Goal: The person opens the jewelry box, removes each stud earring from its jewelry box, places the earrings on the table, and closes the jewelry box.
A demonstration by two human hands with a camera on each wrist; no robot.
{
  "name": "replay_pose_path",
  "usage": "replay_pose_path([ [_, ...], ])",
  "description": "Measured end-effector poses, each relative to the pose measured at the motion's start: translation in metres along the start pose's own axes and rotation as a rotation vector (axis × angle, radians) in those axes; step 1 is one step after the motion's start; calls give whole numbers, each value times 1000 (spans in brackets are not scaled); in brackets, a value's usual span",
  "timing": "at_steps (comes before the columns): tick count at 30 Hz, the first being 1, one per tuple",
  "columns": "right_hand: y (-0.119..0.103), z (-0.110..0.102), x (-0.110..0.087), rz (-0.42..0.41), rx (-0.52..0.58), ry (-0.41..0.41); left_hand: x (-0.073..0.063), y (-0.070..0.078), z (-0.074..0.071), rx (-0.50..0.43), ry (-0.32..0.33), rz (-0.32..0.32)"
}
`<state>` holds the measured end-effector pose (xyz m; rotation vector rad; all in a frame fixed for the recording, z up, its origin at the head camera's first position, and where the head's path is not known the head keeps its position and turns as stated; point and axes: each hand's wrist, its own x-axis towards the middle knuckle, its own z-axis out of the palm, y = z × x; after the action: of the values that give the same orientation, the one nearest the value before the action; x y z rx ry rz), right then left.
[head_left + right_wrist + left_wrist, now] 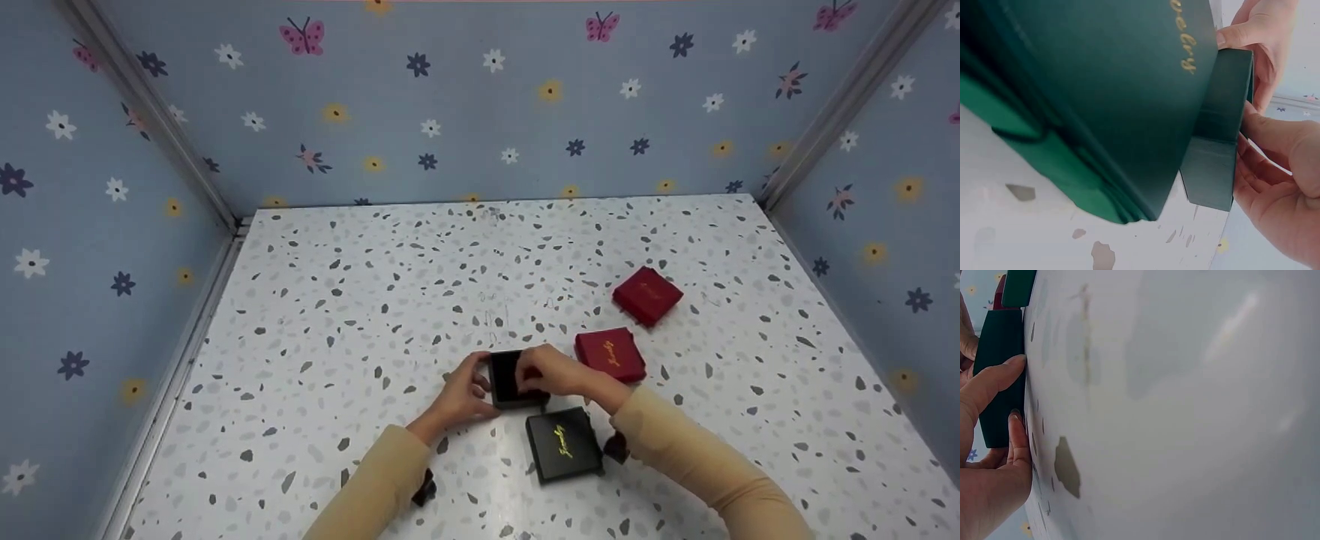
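Observation:
A dark green jewelry box (504, 375) stands uncovered on the table, its inside black. Fingers and thumb of my left hand (463, 391) grip its left side; in the left wrist view the thumb (1002, 379) lies along the outer wall. My right hand (553, 370) bends over the right part of the box. In the right wrist view that hand (1292, 163) has its thumb behind the rim of the box (1221, 95) and curled fingers against the outer wall. Just in front lies a closed dark green jewelry box (564, 444) with gold lettering.
Beyond the right forearm lies a red jewelry box (611, 355) with gold lettering. A second red box (648, 295) sits farther back, turned at an angle. Flower-patterned blue panels (465, 97) enclose the speckled table (337, 300) at the back and sides.

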<state>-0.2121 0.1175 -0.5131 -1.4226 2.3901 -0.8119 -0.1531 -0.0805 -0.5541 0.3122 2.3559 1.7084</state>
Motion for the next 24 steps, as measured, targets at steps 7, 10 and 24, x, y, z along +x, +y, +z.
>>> replay_pose_path([
  [7,-3,-9,-2,12,-2,15,0,0,-1,19,-2,-8],
  [10,-3,-14,-2,-1,20,36,0,0,-1,25,-4,-10],
  [24,1,-30,7,68,21,128,1,0,-1,-20,-14,5],
])
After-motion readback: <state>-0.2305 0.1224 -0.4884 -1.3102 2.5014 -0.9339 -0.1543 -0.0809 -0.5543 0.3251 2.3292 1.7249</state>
